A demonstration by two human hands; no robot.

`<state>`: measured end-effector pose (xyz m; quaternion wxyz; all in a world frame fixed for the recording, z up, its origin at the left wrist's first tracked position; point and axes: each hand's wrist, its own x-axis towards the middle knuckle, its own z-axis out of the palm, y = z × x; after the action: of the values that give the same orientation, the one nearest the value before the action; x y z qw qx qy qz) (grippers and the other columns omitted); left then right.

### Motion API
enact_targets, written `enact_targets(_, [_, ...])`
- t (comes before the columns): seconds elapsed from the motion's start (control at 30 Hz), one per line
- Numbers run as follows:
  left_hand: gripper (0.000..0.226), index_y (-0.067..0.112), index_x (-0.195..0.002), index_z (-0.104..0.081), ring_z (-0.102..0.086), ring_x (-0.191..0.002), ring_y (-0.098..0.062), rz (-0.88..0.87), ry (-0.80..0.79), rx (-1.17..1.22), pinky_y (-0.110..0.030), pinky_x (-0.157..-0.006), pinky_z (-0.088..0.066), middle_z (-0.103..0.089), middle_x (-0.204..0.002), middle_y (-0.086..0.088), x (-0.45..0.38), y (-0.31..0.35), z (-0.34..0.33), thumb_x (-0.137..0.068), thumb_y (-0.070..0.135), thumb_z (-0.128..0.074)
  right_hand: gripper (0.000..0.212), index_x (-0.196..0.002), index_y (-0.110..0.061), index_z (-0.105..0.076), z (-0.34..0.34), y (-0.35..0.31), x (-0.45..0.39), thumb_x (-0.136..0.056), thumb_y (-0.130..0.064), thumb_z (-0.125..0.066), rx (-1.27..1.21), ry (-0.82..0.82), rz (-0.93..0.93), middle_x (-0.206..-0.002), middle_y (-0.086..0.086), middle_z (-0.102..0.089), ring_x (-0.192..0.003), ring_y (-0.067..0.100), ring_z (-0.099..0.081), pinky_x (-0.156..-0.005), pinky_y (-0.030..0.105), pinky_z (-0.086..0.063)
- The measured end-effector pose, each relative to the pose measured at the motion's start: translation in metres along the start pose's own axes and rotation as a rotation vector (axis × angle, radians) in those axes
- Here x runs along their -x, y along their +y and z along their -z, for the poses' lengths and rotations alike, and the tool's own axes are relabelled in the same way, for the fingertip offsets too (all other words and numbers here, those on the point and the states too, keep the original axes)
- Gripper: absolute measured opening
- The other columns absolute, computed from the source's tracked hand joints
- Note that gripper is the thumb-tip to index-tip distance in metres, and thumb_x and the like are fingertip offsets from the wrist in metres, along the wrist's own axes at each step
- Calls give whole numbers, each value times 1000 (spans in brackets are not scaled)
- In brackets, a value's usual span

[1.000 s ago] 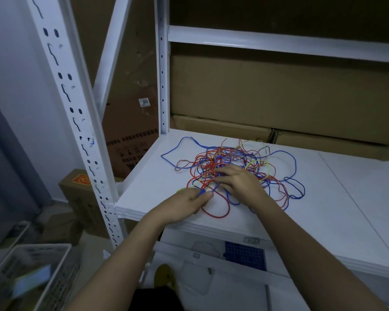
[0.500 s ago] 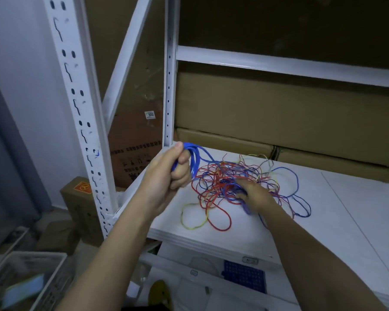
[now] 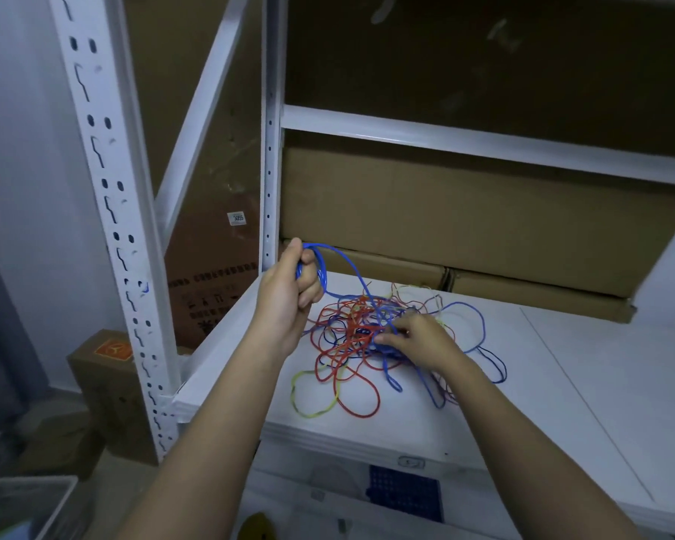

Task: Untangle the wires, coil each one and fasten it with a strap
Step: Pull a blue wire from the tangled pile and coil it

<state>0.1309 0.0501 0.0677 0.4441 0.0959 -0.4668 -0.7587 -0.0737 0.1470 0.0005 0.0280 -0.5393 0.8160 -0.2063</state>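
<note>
The wires [image 3: 367,341] form a loose tangle of thin, glossy red, blue and yellow loops on the smooth white shelf [image 3: 562,383], near its front-left corner. The left hand [image 3: 289,294] grips coiled blue wire [image 3: 320,267] above the shelf's left edge. The right hand [image 3: 417,337] pinches strands within the tangle.

Two hands, left hand [image 3: 289,294] and right hand [image 3: 417,337]; one wire tangle [image 3: 351,344]; one shelf [image 3: 562,383].

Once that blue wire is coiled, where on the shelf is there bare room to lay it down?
Bare shelf lies right of the tangle, up to the boxes, and a strip at the left edge. The middle is crowded.
</note>
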Motion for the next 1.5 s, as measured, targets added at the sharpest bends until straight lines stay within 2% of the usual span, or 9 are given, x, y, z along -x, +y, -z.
enact_targets(0.1, [38, 15, -73, -44, -17, -38, -7, -25, 26, 6, -21, -46, -19, -21, -42, 9, -5, 7, -7, -104, 32, -32, 41, -62, -5, -60, 32, -19, -15, -90, -33, -64, -267, -24, -68, -50, 4, -54, -40, 8, -47, -48, 21, -37])
enact_targets(0.23, [36, 15, -74, -45, -14, -41, -8, -40, 72, -59, -24, -47, -13, -19, -45, 9, -12, 10, -10, -103, 34, -35, 32, -62, -7, -54, 65, -39, -42, -94, -12, -59, -799, 469, -129, -53, 8, -55, -38, 7, -53, -47, 22, -46])
enact_targets(0.37, [36, 15, -76, -44, -14, -41, -9, 1, 86, -117, -27, -50, -14, -20, -44, 10, -11, 6, -14, -104, 35, -34, 29, -66, -6, -48, 73, -42, -51, -93, 0, -56, -684, 261, -272, -55, 11, -53, -30, 0, -48, -38, 15, -43])
enact_targets(0.53, [36, 15, -74, -43, -16, -40, -9, 4, 69, -148, -22, -44, -18, -21, -44, 9, -18, 16, -24, -103, 36, -35, 26, -70, -6, -54, 130, -80, -78, -94, 4, -50, -1151, 749, -127, -59, 4, -55, -39, -2, -55, -50, 12, -50])
enact_targets(0.7, [37, 15, -77, -43, -16, -38, -8, 40, 33, -94, -27, -51, -15, -21, -43, 9, -25, 24, -19, -104, 37, -32, 27, -69, -5, -49, 106, -81, -72, -94, 1, -53, -976, 412, -310, -64, 12, -57, -30, 0, -51, -37, 13, -42])
enact_targets(0.9, [39, 15, -75, -45, -19, -37, -7, 44, -29, -88, -23, -46, -18, -23, -45, 8, -29, 37, -14, -102, 41, -33, 20, -84, -9, -56, 156, -132, -72, -97, 2, -46, -1506, 932, 174, -80, 5, -61, -63, 3, -67, -72, 20, -57])
enact_targets(1.13, [46, 14, -71, -46, -18, -31, -5, 125, -12, 271, -17, -37, -24, -22, -39, 8, -21, 38, -4, -102, 44, -31, 31, -84, -10, -61, 62, -85, -61, -102, -27, -42, -864, 578, -210, -85, -1, -60, -78, 12, -53, -70, 31, -41])
enact_targets(1.33, [51, 15, -62, -52, -23, -29, -6, 113, -32, 560, -16, -36, -25, -25, -38, 7, -4, 40, 23, -98, 47, -35, 34, -83, -5, -48, 42, -107, -44, -104, -27, -34, -1029, 561, -51, -60, 0, -39, -55, 15, -38, -55, 26, -33])
enact_targets(1.5, [56, 18, -55, -50, -24, -29, -8, 17, 101, 610, -17, -37, -29, -25, -37, 5, 12, 45, 59, -100, 45, -31, 30, -98, -15, -61, -10, -102, -34, -101, -37, -41, -80, 465, 163, -69, 9, -62, -71, 35, -57, -56, 34, -30])
